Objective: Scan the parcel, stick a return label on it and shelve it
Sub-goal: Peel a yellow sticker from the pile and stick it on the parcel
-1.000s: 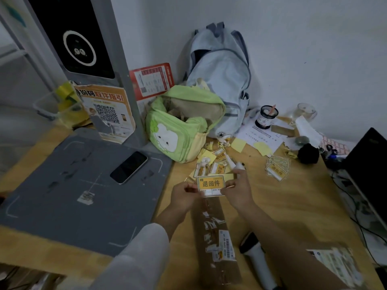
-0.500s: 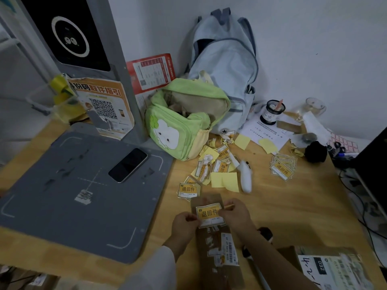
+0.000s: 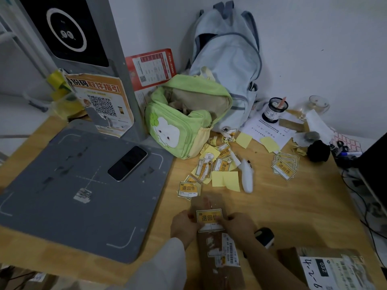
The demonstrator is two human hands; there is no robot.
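A long brown cardboard parcel [image 3: 219, 266] lies on the wooden table, running from the near edge toward the middle, with a white barcode sticker on it. A yellow return label [image 3: 209, 219] sits on the parcel's far end. My left hand [image 3: 182, 226] pinches the label's left edge and my right hand [image 3: 238, 226] presses its right edge. A black handheld scanner [image 3: 264, 237] lies just right of my right hand, partly hidden by my arm.
A grey scan pad [image 3: 69, 201] with a phone [image 3: 127, 163] lies at left. A green bag [image 3: 184, 116] and a pale blue backpack [image 3: 228, 59] stand behind. Loose return labels [image 3: 284, 167], yellow notes and a white pen-like tool [image 3: 247, 174] lie scattered. Another parcel [image 3: 335, 268] sits at bottom right.
Both hands have brought the yellow label down and nearer, from above the table onto the far end of the parcel. The camera has tilted down slightly.
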